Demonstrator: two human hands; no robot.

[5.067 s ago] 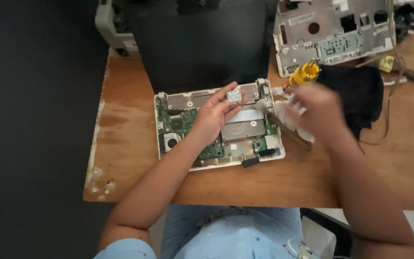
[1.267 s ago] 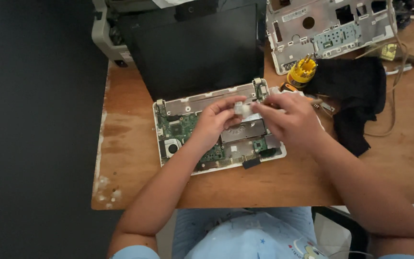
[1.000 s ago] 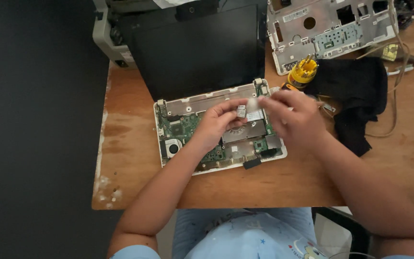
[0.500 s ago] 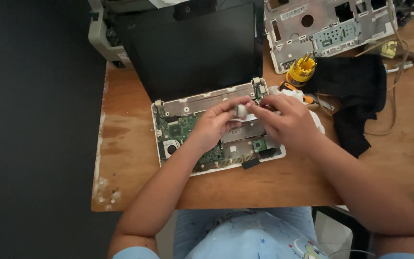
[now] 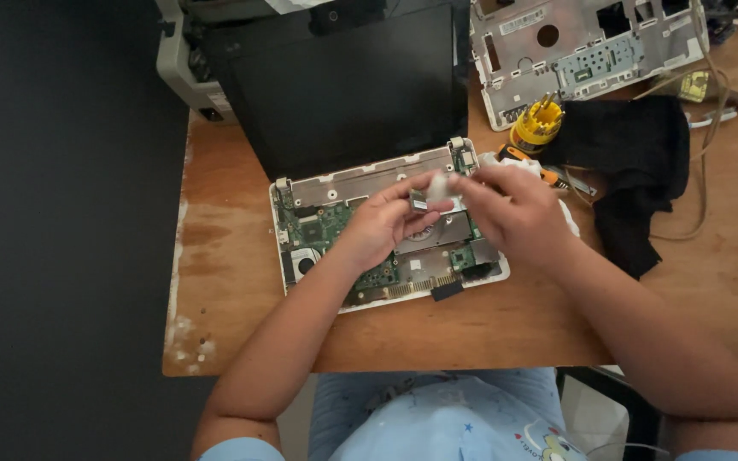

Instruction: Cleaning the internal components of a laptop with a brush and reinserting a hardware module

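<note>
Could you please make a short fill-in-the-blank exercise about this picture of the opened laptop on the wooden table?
1. Both hands meet above the opened laptop base, and the left hand and right hand hold a small white ____ between their fingers.
2. The laptop screen is ____ in colour.
3. The screwdriver set with the ____ handle stands behind the right hand.
4. The black cloth lies to the ____ of the right hand.

Missing words: piece; black; yellow; right
</note>
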